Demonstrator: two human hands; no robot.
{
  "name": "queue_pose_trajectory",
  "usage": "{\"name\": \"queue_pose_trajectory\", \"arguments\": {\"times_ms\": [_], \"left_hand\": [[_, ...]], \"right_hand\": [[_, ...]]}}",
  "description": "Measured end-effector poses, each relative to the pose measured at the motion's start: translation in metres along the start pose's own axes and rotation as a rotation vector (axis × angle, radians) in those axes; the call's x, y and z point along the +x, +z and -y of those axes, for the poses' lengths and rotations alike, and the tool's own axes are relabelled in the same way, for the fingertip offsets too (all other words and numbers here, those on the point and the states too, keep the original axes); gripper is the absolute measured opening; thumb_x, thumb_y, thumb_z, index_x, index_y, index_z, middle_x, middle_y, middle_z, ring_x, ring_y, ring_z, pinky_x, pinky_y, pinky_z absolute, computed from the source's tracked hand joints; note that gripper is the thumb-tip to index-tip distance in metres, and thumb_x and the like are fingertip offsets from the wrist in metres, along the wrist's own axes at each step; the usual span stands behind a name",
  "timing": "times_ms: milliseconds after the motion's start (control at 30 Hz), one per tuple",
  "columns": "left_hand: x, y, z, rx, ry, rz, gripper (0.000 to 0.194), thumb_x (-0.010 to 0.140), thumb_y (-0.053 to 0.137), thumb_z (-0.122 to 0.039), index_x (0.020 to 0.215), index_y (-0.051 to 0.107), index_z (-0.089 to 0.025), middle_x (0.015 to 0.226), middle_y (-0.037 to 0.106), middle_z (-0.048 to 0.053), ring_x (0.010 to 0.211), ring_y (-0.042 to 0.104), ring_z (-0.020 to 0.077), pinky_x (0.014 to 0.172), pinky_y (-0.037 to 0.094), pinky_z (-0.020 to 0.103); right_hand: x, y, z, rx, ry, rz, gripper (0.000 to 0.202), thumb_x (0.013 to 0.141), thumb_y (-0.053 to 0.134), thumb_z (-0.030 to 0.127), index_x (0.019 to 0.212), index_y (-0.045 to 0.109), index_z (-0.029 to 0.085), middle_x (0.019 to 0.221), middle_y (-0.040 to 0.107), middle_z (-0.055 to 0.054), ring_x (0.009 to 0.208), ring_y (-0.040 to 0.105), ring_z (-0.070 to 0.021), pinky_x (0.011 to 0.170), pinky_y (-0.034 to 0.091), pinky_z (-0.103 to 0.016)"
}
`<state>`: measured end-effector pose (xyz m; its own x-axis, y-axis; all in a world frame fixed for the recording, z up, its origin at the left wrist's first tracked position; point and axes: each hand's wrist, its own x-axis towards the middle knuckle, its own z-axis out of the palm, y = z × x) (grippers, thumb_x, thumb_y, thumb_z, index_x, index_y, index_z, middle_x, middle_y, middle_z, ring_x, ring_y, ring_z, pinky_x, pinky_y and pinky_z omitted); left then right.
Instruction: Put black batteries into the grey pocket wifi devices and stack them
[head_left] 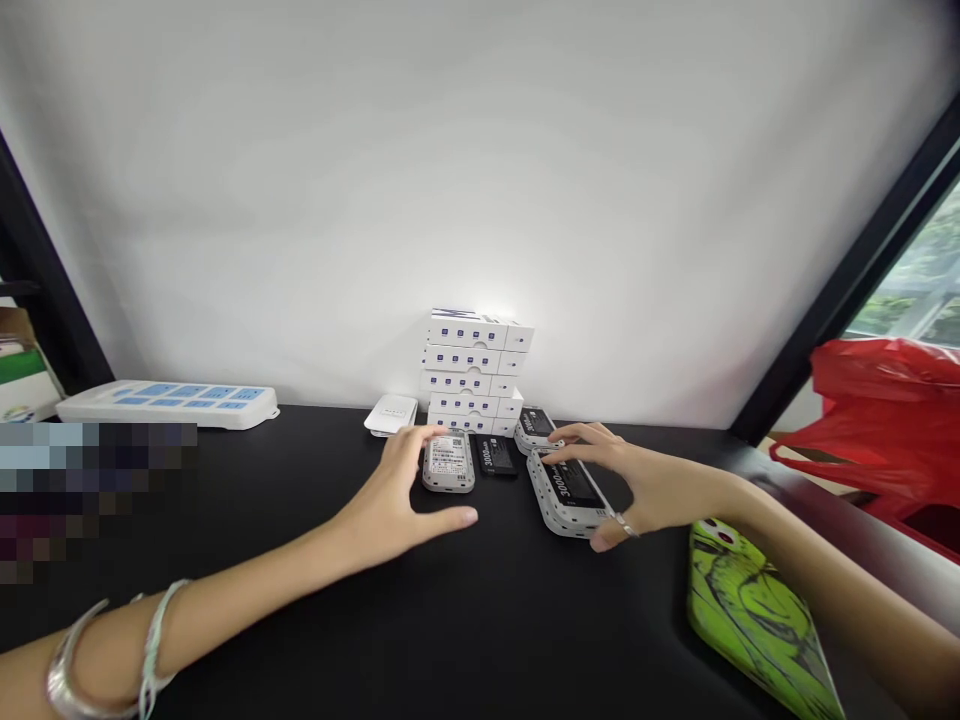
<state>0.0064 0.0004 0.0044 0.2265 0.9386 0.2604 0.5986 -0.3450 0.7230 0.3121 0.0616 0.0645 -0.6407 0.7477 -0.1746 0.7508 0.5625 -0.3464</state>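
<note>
My left hand (401,495) reaches over the black table, thumb and fingers apart, with its fingertips at the upper left edge of a white device (448,462) with labels in its open back. Just right of that device lies a loose black battery (496,455). Around the top and right edge of stacked white devices (553,503) is my right hand (626,475), its thumb near the lower right corner and its fingers at the upper edge; the topmost device has a black battery in it. Behind them another device (537,424) also holds a battery.
Stacked white boxes (472,380) stand against the wall. Left of them lie a small white device (391,414) and a white power strip (180,402). A green patterned case (757,610) lies under my right forearm. A red plastic bag (885,430) is at the right.
</note>
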Motion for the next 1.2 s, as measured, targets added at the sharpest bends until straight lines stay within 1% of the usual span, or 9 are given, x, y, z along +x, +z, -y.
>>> {"name": "queue_pose_trajectory", "arguments": {"times_ms": [233,433,500,600,667,933,1033,1133,1200], "left_hand": [[0.021,-0.016,0.026,0.160,-0.007,0.147,0.082,0.083,0.056,-0.067,0.149,0.030,-0.026,0.162,0.017,0.007,0.149,0.009,0.0354,0.119,0.013,0.058],[0.022,-0.018,0.028,0.193,0.016,0.207,0.069,0.085,0.053,-0.068,0.136,0.048,-0.022,0.164,0.009,0.006,0.149,0.006,0.0343,0.120,0.015,0.053],[0.020,-0.020,0.026,0.186,0.014,0.196,0.066,0.081,0.056,-0.070,0.126,0.052,-0.021,0.161,0.021,0.010,0.147,0.015,0.0370,0.118,0.022,0.053],[0.016,-0.024,0.020,0.163,0.032,0.192,0.067,0.072,0.066,-0.070,0.116,0.051,-0.023,0.142,0.044,0.013,0.134,0.041,0.0378,0.106,0.040,0.053],[0.013,-0.025,0.015,0.147,0.063,0.200,0.075,0.065,0.074,-0.067,0.119,0.047,-0.023,0.132,0.049,0.013,0.125,0.048,0.0360,0.101,0.044,0.053],[-0.005,-0.014,-0.009,0.097,0.180,0.293,0.089,0.052,0.085,-0.060,0.123,0.044,-0.025,0.121,0.051,0.010,0.114,0.049,0.0358,0.097,0.045,0.054],[-0.008,-0.011,-0.010,0.075,0.151,0.310,0.090,0.052,0.085,-0.060,0.123,0.043,-0.025,0.122,0.049,0.011,0.115,0.048,0.0369,0.096,0.045,0.056],[-0.009,-0.010,-0.007,0.062,0.140,0.308,0.089,0.053,0.085,-0.059,0.125,0.043,-0.025,0.124,0.048,0.011,0.117,0.047,0.0374,0.096,0.046,0.056],[-0.009,-0.009,-0.005,0.056,0.142,0.301,0.090,0.053,0.085,-0.058,0.126,0.042,-0.026,0.125,0.047,0.010,0.118,0.046,0.0377,0.097,0.045,0.056]], "right_hand": [[0.011,0.003,0.006,-0.031,-0.082,-0.226,0.050,0.081,0.061,0.061,0.122,0.058,0.032,0.143,0.044,-0.006,0.134,0.038,-0.0311,0.109,0.032,-0.051],[0.049,0.010,0.029,-0.373,-0.168,-0.326,0.043,0.088,0.053,0.052,0.118,0.060,0.023,0.130,0.057,-0.012,0.127,0.040,-0.0359,0.102,0.027,-0.061],[0.061,0.010,0.035,-0.443,-0.182,-0.310,0.048,0.087,0.052,0.054,0.120,0.062,0.021,0.130,0.058,-0.014,0.125,0.040,-0.0389,0.100,0.025,-0.065],[0.073,0.009,0.037,-0.401,-0.138,-0.171,0.058,0.081,0.053,0.066,0.114,0.067,0.020,0.130,0.059,-0.014,0.124,0.038,-0.0434,0.098,0.027,-0.066],[0.076,0.009,0.034,-0.334,-0.089,-0.098,0.064,0.073,0.057,0.072,0.109,0.070,0.021,0.132,0.057,-0.013,0.124,0.036,-0.0453,0.097,0.030,-0.064],[0.074,0.004,0.029,-0.203,-0.021,-0.056,0.059,0.061,0.069,0.070,0.098,0.070,0.024,0.134,0.054,-0.011,0.122,0.038,-0.0415,0.101,0.031,-0.059],[0.074,0.002,0.030,-0.191,0.055,-0.037,0.069,0.058,0.071,0.070,0.110,0.067,0.025,0.130,0.052,-0.011,0.116,0.042,-0.0403,0.097,0.035,-0.057],[0.074,0.002,0.030,-0.211,-0.015,-0.030,0.075,0.061,0.070,0.070,0.121,0.063,0.024,0.128,0.053,-0.012,0.119,0.040,-0.0397,0.099,0.032,-0.058],[0.075,0.004,0.029,-0.214,-0.079,-0.032,0.068,0.065,0.067,0.071,0.113,0.066,0.024,0.128,0.055,-0.011,0.123,0.037,-0.0395,0.101,0.028,-0.058]]}}
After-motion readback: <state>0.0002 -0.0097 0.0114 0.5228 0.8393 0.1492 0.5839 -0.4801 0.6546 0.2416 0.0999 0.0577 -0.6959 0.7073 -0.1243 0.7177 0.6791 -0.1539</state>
